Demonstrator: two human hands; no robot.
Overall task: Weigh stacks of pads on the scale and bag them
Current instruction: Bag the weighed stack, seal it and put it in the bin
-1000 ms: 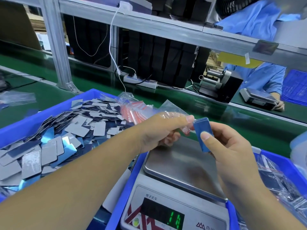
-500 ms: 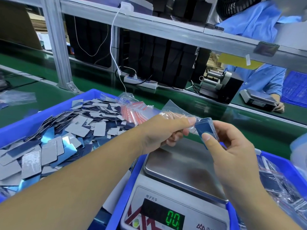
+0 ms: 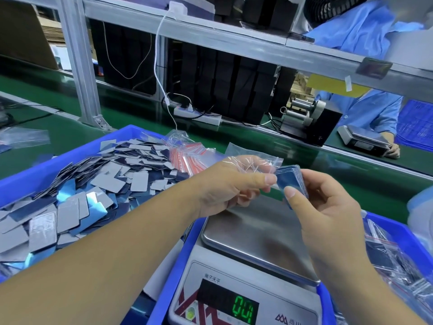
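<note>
Above the scale (image 3: 255,238), my right hand (image 3: 325,207) pinches a small stack of blue pads (image 3: 289,180) between thumb and fingers. My left hand (image 3: 230,185) holds a clear zip bag (image 3: 253,164), with its thumb touching the stack's near edge. The stack's far end meets the mouth of the bag. The steel pan carries nothing and the green display (image 3: 243,310) reads close to zero. A blue bin (image 3: 35,174) on the left is full of loose grey and blue pads (image 3: 77,195).
Empty red-striped zip bags (image 3: 189,154) lie at the left bin's far corner. A blue bin (image 3: 393,228) on the right holds filled bags (image 3: 386,259). Beyond the green conveyor (image 3: 257,146) stands a shelf frame (image 3: 79,66), and a person in blue (image 3: 367,113) sits at another scale.
My right hand has tipped the pad stack flatter and brought it up to the bag's mouth. The scale reading dropped from about ten to near zero.
</note>
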